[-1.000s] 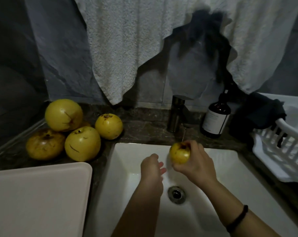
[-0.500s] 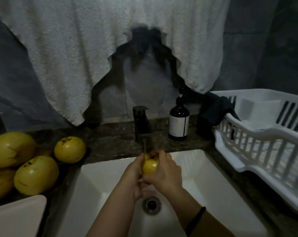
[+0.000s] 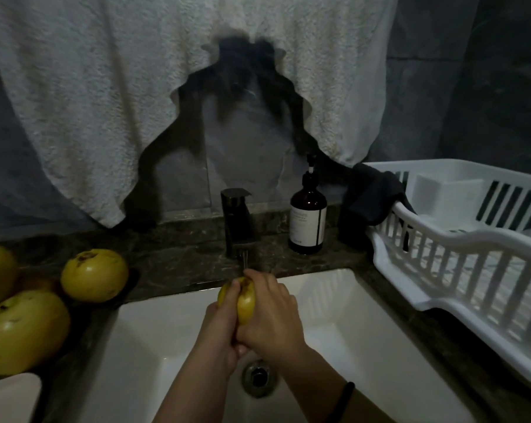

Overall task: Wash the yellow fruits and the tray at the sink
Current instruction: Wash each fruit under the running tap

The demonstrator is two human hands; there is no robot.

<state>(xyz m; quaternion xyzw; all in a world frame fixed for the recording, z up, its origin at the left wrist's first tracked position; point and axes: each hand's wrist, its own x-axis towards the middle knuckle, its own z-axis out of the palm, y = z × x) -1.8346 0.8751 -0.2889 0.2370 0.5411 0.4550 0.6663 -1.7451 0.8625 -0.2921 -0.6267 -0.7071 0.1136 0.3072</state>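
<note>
While water runs, both hands [image 3: 243, 328] grip a yellow fruit [image 3: 243, 299].

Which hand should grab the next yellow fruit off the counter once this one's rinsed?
Left. The waiting fruits lie on the counter left of the sink, nearer the left hand; the right hand would have to cross over. Both now grip the held fruit.

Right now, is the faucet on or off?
On: a thin stream falls from the faucet onto the yellow fruit, which the left hand and the right hand grip above the sink.
</note>
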